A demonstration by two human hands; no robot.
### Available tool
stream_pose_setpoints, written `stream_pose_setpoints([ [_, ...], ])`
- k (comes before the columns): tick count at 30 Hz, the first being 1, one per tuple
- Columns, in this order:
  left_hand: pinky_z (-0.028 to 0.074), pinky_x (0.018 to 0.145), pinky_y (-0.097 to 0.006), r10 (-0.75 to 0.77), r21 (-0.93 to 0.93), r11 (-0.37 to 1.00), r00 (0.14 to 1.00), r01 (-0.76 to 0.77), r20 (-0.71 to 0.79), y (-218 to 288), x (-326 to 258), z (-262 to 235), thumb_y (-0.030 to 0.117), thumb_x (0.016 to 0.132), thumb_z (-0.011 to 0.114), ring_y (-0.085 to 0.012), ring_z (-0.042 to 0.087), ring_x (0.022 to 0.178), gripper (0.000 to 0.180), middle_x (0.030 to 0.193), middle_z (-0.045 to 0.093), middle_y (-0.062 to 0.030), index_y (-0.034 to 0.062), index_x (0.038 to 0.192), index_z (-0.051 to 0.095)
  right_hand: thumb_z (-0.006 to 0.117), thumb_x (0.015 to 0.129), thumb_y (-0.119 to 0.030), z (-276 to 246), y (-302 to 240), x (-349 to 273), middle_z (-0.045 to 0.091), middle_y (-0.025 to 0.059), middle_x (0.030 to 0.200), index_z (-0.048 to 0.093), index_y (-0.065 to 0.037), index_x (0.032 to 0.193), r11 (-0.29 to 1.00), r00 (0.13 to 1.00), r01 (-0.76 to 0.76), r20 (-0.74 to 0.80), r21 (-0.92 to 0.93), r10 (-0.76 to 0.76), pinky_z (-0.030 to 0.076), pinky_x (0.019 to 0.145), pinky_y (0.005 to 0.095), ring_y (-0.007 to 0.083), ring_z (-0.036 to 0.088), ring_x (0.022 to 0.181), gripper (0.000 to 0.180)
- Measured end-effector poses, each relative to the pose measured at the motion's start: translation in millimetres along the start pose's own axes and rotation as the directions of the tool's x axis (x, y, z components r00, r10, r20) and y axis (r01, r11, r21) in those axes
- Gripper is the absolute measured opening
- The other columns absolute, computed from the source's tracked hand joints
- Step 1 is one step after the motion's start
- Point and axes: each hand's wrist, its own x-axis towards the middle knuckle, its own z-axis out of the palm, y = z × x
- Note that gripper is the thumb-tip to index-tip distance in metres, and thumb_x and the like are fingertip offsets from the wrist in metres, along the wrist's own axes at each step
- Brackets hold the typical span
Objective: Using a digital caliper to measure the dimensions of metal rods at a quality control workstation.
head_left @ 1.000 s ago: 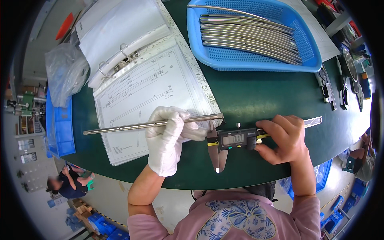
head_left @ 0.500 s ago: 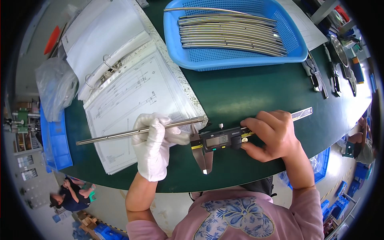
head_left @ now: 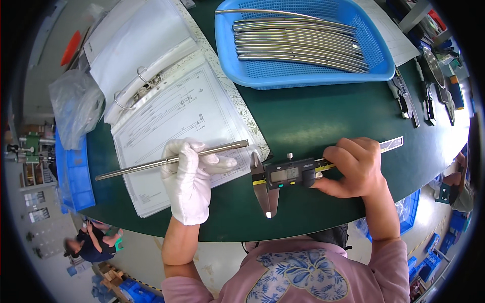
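While the left forearm (head_left: 181, 243) rises almost straight from the lower edge, the left hand (head_left: 186, 194), in a white glove (head_left: 189, 209), is closed around a slim metal rod (head_left: 136, 167). Its fingers curl over the rod near mid-length, with others stretched out to the right just below it. The rod slopes upward from left to right, its left part reaching well beyond the glove and its right end lying close to the upper tips of a digital caliper (head_left: 286, 174). Whether rod and caliper touch is hard to judge from this angle, though a narrow gap seems to show.

The right hand (head_left: 354, 166) is bare and holds the caliper by its beam, fingers bent over the top and thumb set below, near the small round knob (head_left: 318, 175). The right forearm (head_left: 382, 217) leans inward to the left as it comes up, and the caliper's long lower tips point down over the green table (head_left: 313, 113).

Beneath the rod and glove lie drawing sheets (head_left: 161, 118) in an open ring binder (head_left: 132, 43). Beyond the hands, a blue basket (head_left: 303, 82) holds a row of similar rods (head_left: 298, 43), and hand tools (head_left: 404, 96) lie to its right.
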Motion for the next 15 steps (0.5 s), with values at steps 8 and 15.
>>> stream_pose_setpoints([
  [8,0.054,0.056,-0.037,0.008,-0.013,1.0,1.0,-0.008,0.018,-2.1,1.5,-3.2,0.023,0.091,0.044,-0.0257,0.062,0.061,0.018,0.065,0.059,-0.007,0.0056,0.092,0.048,0.071,0.06,-0.04,-1.4,0.7,0.7,0.041,0.0006,0.052,0.054,-0.007,0.071,1.0,0.999,0.012,0.034,-0.006,-0.012,0.035,0.036,0.0273,0.0172,0.045,0.04,0.039],
  [15,0.055,0.058,-0.038,0.018,-0.036,0.999,0.999,-0.017,0.038,-5.6,1.0,-3.6,0.021,0.091,0.044,-0.0236,0.062,0.061,0.018,0.071,0.057,-0.0064,0.0043,0.089,0.05,0.071,0.06,-0.04,-1.5,1.3,0.6,0.041,0.0006,0.052,0.053,-0.007,0.071,1.0,0.999,0.013,0.047,-0.007,-0.013,0.034,0.036,0.0274,0.0169,0.045,0.04,0.039],
])
